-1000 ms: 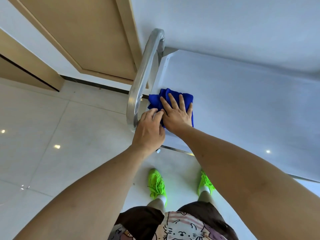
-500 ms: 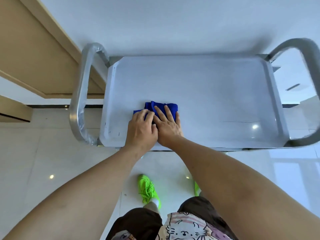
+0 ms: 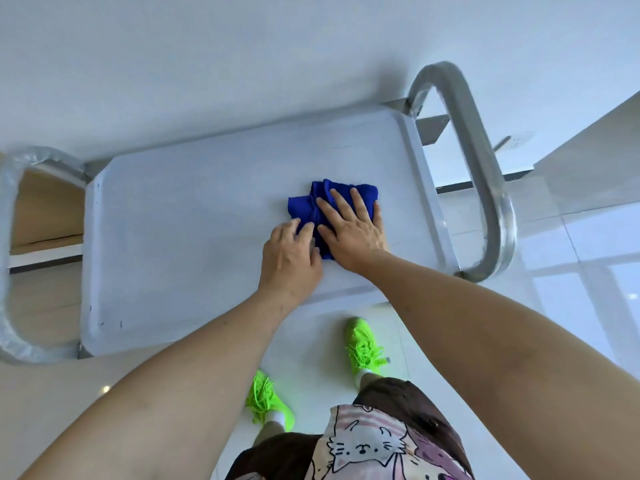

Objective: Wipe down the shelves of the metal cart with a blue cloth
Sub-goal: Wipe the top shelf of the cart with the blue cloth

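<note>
A bunched blue cloth (image 3: 303,206) lies on the top shelf (image 3: 180,230) of the metal cart, right of the shelf's middle. My right hand (image 3: 353,226) presses flat on the cloth with its fingers spread. My left hand (image 3: 289,259) sits beside it on the left, its fingertips on the cloth's near left edge. Both hands hide the near half of the cloth. The lower shelves of the cart are out of sight under the top one.
A bare steel handle loop (image 3: 485,174) rises at the cart's right end and a plastic-wrapped one (image 3: 14,258) at its left end. A white wall stands behind the cart. My feet in green shoes (image 3: 363,348) stand on glossy floor tiles at the cart's near edge.
Both hands have slid the cloth from the shelf's left end, by the wrapped handle, to right of the middle. My view has swung right with them, and the right handle now shows.
</note>
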Motion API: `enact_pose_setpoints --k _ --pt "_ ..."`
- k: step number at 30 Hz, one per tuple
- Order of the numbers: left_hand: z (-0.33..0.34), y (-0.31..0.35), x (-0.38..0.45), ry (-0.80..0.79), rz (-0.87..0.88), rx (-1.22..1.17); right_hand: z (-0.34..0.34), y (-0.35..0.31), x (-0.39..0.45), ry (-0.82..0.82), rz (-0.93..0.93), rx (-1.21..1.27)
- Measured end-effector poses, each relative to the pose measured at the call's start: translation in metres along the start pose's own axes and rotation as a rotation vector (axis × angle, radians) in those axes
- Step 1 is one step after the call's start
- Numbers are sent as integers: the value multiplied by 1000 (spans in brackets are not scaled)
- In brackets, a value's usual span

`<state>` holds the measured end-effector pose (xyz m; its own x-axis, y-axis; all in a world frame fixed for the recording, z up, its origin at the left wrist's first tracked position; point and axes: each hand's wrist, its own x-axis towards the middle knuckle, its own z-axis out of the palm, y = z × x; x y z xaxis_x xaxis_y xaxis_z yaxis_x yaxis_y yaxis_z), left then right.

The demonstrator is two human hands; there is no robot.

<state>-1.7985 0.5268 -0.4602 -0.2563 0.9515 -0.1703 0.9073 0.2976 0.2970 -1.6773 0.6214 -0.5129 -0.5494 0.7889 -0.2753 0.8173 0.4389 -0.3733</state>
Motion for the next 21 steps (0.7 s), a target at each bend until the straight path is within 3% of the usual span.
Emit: enact_pose_setpoints --k 8,15,21 --pt "18 59 10 -116 109 103 -23 64 -26 57 140 4" --pt "24 57 1 -424 65 252 -17 71 -69 99 289 -5" --pt "4 33 -11 -452 68 174 -3 49 -102 76 487 31"
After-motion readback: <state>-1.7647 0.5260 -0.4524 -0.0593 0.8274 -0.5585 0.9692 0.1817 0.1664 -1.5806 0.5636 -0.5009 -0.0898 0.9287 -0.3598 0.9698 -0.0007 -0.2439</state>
